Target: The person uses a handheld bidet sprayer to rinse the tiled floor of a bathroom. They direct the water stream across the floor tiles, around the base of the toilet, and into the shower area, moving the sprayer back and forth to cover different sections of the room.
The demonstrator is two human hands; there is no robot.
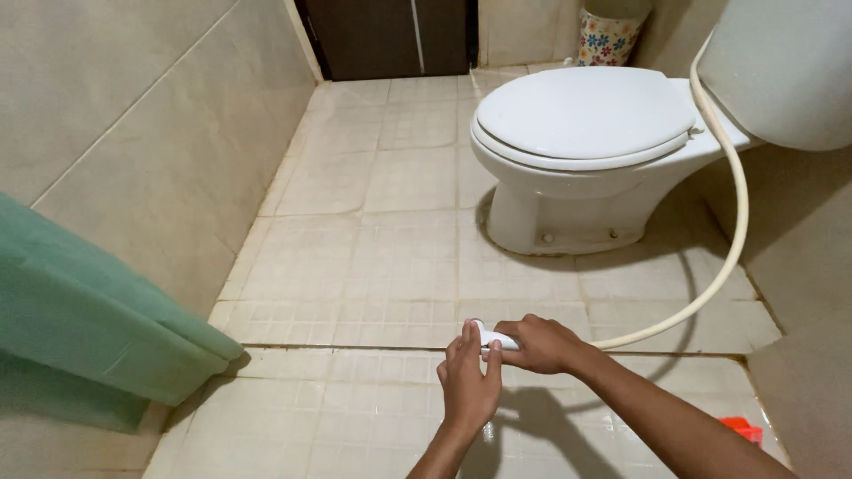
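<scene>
Two hands meet low over the tiled floor (pixel 355 266): our right hand (pixel 541 344) is clamped around a white spray nozzle (pixel 490 338), our left hand (pixel 468 383) cupped open against its tip. Its hose (pixel 735 231) trails away beyond the grip, past the closed toilet (pixel 581 151). No water shows yet.

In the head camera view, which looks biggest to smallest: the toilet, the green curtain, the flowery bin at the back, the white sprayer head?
1. Toilet
2. Green curtain; alike in size, being nearer inflates it
3. Flowery bin, far off
4. White sprayer head, mostly covered by the right hand
</scene>
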